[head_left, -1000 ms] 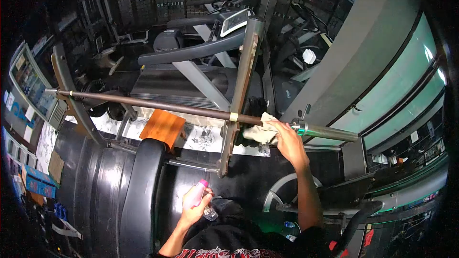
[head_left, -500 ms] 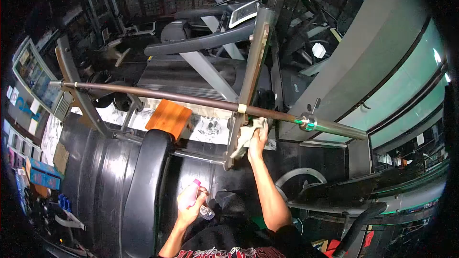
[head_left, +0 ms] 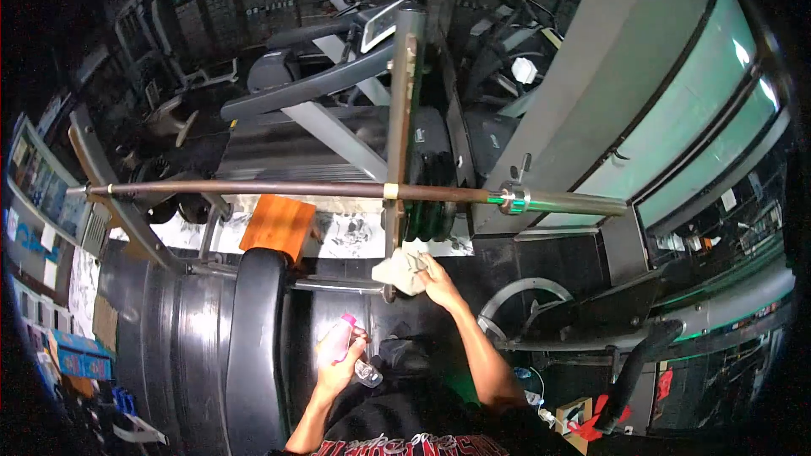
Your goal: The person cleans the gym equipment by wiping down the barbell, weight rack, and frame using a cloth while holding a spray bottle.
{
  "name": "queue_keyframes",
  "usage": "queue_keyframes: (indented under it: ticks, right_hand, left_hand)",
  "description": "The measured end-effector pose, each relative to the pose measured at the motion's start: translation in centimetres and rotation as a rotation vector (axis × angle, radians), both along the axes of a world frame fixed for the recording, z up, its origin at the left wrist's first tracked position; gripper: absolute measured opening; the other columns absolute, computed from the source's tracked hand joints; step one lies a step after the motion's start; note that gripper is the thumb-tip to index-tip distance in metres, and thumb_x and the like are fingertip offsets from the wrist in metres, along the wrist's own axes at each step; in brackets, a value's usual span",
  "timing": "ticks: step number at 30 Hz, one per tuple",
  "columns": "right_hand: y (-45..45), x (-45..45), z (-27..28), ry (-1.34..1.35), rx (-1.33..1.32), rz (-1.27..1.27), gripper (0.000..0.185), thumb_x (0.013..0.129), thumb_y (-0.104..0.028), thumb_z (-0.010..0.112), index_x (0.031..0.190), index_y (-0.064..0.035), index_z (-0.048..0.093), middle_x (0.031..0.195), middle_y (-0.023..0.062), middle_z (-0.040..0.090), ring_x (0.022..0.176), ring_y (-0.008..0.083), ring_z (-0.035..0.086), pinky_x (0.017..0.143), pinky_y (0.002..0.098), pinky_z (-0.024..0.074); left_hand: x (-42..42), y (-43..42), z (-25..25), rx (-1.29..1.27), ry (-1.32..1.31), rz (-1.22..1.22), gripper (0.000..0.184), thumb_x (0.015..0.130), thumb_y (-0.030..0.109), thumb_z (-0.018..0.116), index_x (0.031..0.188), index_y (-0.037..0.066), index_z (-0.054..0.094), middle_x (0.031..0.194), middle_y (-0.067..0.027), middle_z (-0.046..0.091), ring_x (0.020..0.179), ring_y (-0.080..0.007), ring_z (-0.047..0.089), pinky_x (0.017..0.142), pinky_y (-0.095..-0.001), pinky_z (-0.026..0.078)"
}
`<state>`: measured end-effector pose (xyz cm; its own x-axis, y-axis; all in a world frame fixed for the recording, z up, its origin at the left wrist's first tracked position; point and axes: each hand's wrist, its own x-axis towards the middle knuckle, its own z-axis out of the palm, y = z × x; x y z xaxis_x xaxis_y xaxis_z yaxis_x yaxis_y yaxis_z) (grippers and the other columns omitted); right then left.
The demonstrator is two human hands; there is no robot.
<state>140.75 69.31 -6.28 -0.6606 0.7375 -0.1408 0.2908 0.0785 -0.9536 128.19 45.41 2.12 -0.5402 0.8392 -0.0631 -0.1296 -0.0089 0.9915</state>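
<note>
My left hand (head_left: 334, 367) is closed round a small bottle (head_left: 367, 374) with a pink top and a clear lower end, low in front of my body. Fingers cover the bottle's middle. My right hand (head_left: 441, 282) grips a crumpled pale cloth (head_left: 403, 272) against the lower part of the rack's right upright (head_left: 404, 93), below the bar. A long barbell (head_left: 312, 190) lies across both uprights above my hands. A metal collar (head_left: 514, 198) sits on its right end.
A black padded bench (head_left: 256, 338) stands left of my hands, with an orange wooden board (head_left: 277, 226) beyond it. Weight plates (head_left: 435, 194) hang behind the right upright. A treadmill (head_left: 312, 131) is farther back. Machine frames (head_left: 583, 339) fill the right.
My right hand has moved down with the cloth, from just beneath the bar to lower on the upright. My left hand still holds the bottle. The view has shifted to the right.
</note>
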Motion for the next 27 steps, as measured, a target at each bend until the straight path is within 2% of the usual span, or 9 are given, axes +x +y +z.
queue_keyframes:
  ticks: [2,4,8,12,16,22,24,26,27]
  right_hand:
    - [0.1,2.3,-1.3,-0.004,0.018,-0.067,0.043,0.091,-0.002,0.046,0.133,0.0041,0.041,0.133,0.0166,0.049,0.125,0.0245,0.046,0.107,0.0321,0.0311]
    - [0.2,4.4,0.0,0.334,-0.187,-0.132,0.049,0.086,0.01,0.043,0.134,0.0027,0.039,0.128,0.0138,0.052,0.122,0.0186,0.047,0.104,0.03,0.035]
    - [1.7,5.6,6.4,0.487,0.36,-0.502,0.055,0.078,0.017,0.035,0.131,0.0049,0.041,0.126,0.0187,0.054,0.121,0.0226,0.05,0.105,0.0331,0.0351]
    - [5.7,3.7,14.2,0.115,0.975,-0.478,0.052,0.077,0.012,0.045,0.128,-0.0002,0.047,0.127,0.0221,0.053,0.121,0.0344,0.05,0.105,0.0398,0.0367]
    - [9.0,0.0,11.6,-0.402,1.138,-0.479,0.039,0.082,-0.003,0.053,0.122,-0.0059,0.054,0.125,0.0177,0.055,0.121,0.0358,0.048,0.105,0.0453,0.0339]
    - [6.2,2.2,10.4,-0.108,0.918,-0.483,0.052,0.079,0.009,0.05,0.127,-0.0117,0.051,0.138,0.0168,0.044,0.131,0.0345,0.038,0.105,0.0443,0.0365]
    - [5.1,3.2,11.0,-0.038,0.845,-0.472,0.054,0.079,0.01,0.047,0.128,-0.0117,0.049,0.129,0.0196,0.052,0.121,0.0367,0.048,0.097,0.0439,0.0446]
    - [4.5,4.7,12.8,0.051,0.464,-0.439,0.054,0.079,0.01,0.044,0.129,-0.0116,0.048,0.115,0.0218,0.061,0.108,0.0373,0.059,0.088,0.0418,0.0504]
    - [4.6,4.9,13.7,0.084,0.548,-0.51,0.052,0.079,0.009,0.042,0.128,-0.0083,0.048,0.102,0.0218,0.066,0.097,0.0368,0.064,0.082,0.0399,0.053]
  left_hand:
    - [0.2,0.8,1.1,0.012,-0.027,-0.031,0.014,0.086,0.002,0.061,0.099,-0.002,0.059,0.081,-0.0068,0.063,0.062,-0.0099,0.059,0.056,-0.0246,0.051]
    - [0.4,1.3,1.2,0.061,0.034,-0.086,0.014,0.086,0.001,0.061,0.099,-0.002,0.059,0.082,-0.0071,0.063,0.062,-0.01,0.059,0.056,-0.0245,0.052]
    - [0.8,1.9,1.1,0.013,0.097,-0.163,0.013,0.086,0.0,0.06,0.099,-0.002,0.059,0.084,-0.0066,0.062,0.062,-0.0097,0.059,0.056,-0.0241,0.052]
    - [1.4,2.3,0.9,0.004,0.102,-0.196,0.013,0.086,-0.002,0.06,0.099,-0.001,0.059,0.086,-0.0058,0.063,0.063,-0.0094,0.059,0.056,-0.0235,0.051]
    - [1.8,3.1,1.5,-0.058,0.047,-0.174,0.013,0.085,-0.002,0.06,0.098,-0.002,0.06,0.086,-0.0063,0.063,0.066,-0.0097,0.06,0.058,-0.023,0.05]
    - [2.1,4.9,1.5,-0.08,0.07,-0.059,0.013,0.084,-0.001,0.062,0.096,-0.002,0.061,0.085,-0.006,0.063,0.073,-0.01,0.06,0.064,-0.0236,0.049]
    - [2.2,5.6,1.6,-0.098,0.064,-0.077,0.013,0.084,0.0,0.063,0.096,-0.002,0.061,0.085,-0.0057,0.064,0.072,-0.0094,0.06,0.063,-0.0234,0.049]
    - [2.6,6.7,1.3,-0.11,0.052,-0.084,0.013,0.083,0.0,0.063,0.096,-0.001,0.062,0.085,-0.0053,0.064,0.072,-0.0088,0.06,0.063,-0.0232,0.049]
    - [2.7,7.3,1.0,-0.102,0.096,-0.084,0.013,0.083,0.001,0.064,0.096,0.0,0.062,0.085,-0.0048,0.064,0.071,-0.0084,0.06,0.063,-0.023,0.049]
